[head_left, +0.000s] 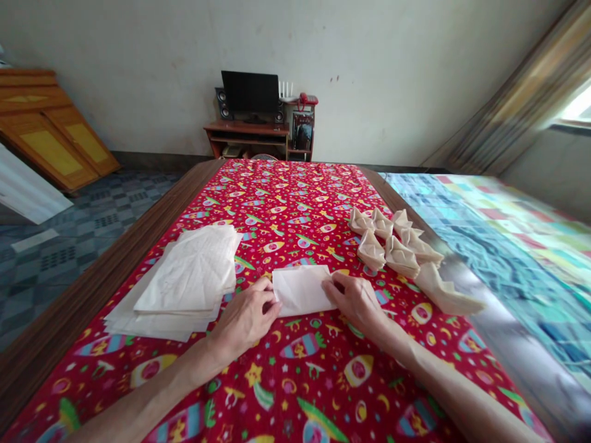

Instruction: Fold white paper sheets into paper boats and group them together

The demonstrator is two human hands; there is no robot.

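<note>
Both forearms reach forward over a red cloth printed with rockets and stars, which covers the surface. Between the hands, a folded sheet of paper lies flat on the cloth. The left hand sits palm down with the wrist low, its fingers curled and closed on the sheet's left end. The right hand is also palm down, angled inward, its fingers bent and pressing closed on the sheet's right end. A loose stack of paper sheets lies just beside the left hand. Beyond the right hand, a cluster of folded paper boats sits near the cloth's far right edge.
</note>
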